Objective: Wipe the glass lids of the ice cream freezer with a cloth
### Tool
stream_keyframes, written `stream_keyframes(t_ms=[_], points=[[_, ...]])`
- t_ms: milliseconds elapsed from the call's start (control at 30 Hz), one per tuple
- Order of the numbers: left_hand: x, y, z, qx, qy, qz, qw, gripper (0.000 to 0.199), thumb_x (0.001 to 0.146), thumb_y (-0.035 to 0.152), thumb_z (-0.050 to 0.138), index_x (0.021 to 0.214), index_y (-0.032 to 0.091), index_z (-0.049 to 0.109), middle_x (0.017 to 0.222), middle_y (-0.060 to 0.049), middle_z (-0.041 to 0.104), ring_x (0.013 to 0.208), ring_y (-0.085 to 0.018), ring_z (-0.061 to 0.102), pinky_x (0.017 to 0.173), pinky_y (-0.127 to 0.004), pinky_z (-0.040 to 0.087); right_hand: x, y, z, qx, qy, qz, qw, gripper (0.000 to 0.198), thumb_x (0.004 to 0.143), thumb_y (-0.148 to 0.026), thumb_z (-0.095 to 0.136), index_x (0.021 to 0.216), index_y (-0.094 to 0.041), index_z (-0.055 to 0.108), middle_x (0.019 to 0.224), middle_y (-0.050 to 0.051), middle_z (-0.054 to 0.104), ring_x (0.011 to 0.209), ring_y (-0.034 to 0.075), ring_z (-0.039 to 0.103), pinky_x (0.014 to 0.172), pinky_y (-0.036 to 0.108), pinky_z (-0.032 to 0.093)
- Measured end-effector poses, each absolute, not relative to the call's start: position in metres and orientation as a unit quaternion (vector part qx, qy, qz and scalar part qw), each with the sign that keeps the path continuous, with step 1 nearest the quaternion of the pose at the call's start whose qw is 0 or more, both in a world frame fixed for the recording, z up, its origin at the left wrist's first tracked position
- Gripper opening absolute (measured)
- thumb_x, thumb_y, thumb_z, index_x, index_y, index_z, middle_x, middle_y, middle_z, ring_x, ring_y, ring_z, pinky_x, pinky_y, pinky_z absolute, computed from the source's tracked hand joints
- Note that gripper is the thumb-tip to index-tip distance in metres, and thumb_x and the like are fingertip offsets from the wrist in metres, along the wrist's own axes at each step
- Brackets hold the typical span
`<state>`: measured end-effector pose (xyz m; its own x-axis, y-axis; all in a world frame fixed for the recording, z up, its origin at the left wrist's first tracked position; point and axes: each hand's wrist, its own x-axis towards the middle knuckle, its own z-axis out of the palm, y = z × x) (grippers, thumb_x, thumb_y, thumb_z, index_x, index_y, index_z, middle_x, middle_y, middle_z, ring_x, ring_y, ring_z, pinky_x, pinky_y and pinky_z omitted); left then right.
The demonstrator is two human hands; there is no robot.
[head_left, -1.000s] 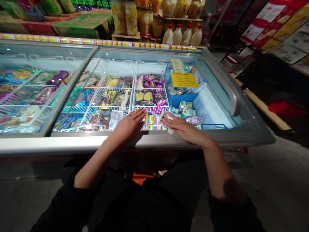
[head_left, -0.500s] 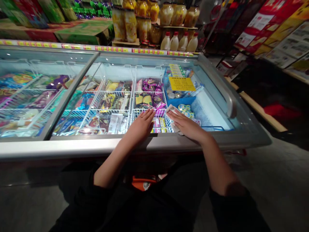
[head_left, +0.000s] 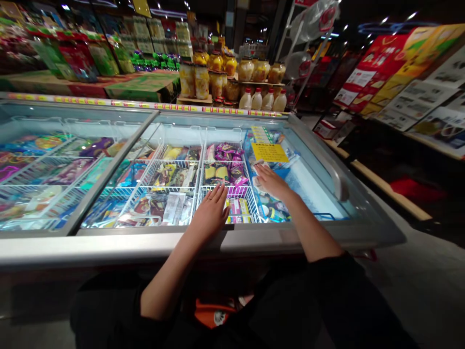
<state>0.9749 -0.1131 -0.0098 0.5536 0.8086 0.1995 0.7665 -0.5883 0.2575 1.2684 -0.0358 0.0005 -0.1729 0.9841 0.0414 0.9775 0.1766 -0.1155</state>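
Observation:
My right hand (head_left: 271, 180) presses a crumpled whitish cloth (head_left: 256, 183) against the glass lid of a chest freezer, mostly covering it. Flat near the front edge of that lid rests my left hand (head_left: 209, 209), fingers stretched out, a ring on one finger, nothing held. Under the glass are white wire baskets (head_left: 198, 182) with packaged frozen food, among them purple packets (head_left: 238, 174). A yellow sign (head_left: 271, 152) lies just beyond my right hand.
A silver frame (head_left: 112, 169) crosses the freezer top to the left. Jars (head_left: 201, 80) and white bottles with red caps (head_left: 256, 99) stand behind. Stacked cartons (head_left: 395, 106) are at the right. An orange item (head_left: 212, 312) shows below the freezer's front.
My right hand has slid the cloth farther away across the glass, toward the yellow sign. My left hand stays near the front edge. The view has tilted up.

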Motion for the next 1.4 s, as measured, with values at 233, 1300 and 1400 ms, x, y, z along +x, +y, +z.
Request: stream_keyframes(t_ms=[233,1300,1400], points=[[0.980,-0.112,-0.014,0.888,0.427,0.164,0.051,0.058,0.111,0.029,0.042,0.165,0.008,0.039,0.174,-0.017,0.037,0.164,-0.028,0.030,0.134,-0.047,0.032,1.245,-0.066,-0.016,-0.619,-0.783,0.005,0.057,0.063,0.109,-0.029,0.028,0.170,-0.017,0.039,0.176,0.006,0.037,0.165,0.029,0.027,0.135,0.050,0.027],[0.986,0.012,0.000,0.918,0.372,0.126,0.052,0.056,0.111,0.028,0.044,0.165,0.011,0.042,0.173,-0.014,0.038,0.163,-0.023,0.034,0.133,-0.042,0.032,1.218,0.029,0.018,-0.706,-0.708,-0.017,0.020,0.065,0.109,-0.029,0.025,0.169,-0.008,0.037,0.177,0.010,0.034,0.164,0.029,0.031,0.135,0.044,0.025],[0.989,0.018,0.002,0.904,0.401,0.144,0.029,0.056,0.111,0.029,0.044,0.163,0.009,0.044,0.172,-0.017,0.039,0.161,-0.026,0.038,0.133,-0.044,0.033,1.200,0.008,0.006,-0.693,-0.719,-0.037,0.034,0.065,0.109,-0.031,0.027,0.169,-0.010,0.038,0.176,0.010,0.037,0.164,0.030,0.031,0.134,0.047,0.027]])
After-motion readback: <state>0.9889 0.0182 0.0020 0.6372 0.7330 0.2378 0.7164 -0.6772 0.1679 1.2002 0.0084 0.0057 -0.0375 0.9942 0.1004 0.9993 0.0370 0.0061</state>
